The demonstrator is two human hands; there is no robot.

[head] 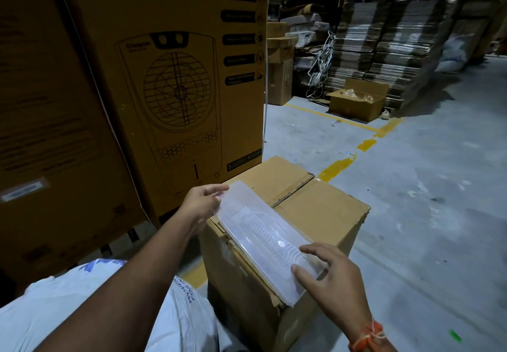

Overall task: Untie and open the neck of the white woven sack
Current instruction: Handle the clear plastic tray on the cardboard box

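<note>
Sack (pixel 90 305), white and woven with blue print, lies at lower left under the left forearm; neither hand touches it and its neck is out of sight. One long clear plastic panel (pixel 267 238) rests slantwise across the top of one small taped carton (pixel 315 206). Left hand (pixel 203 203) grips the panel's far end, thumb above and fingers beneath. Right hand (pixel 333 277) lies spread over the near end, fingers loose, thumb at the panel's edge; one orange thread band (pixel 369 335) circles that wrist. Two tall printed cartons (pixel 164 72) stand just behind.
</note>
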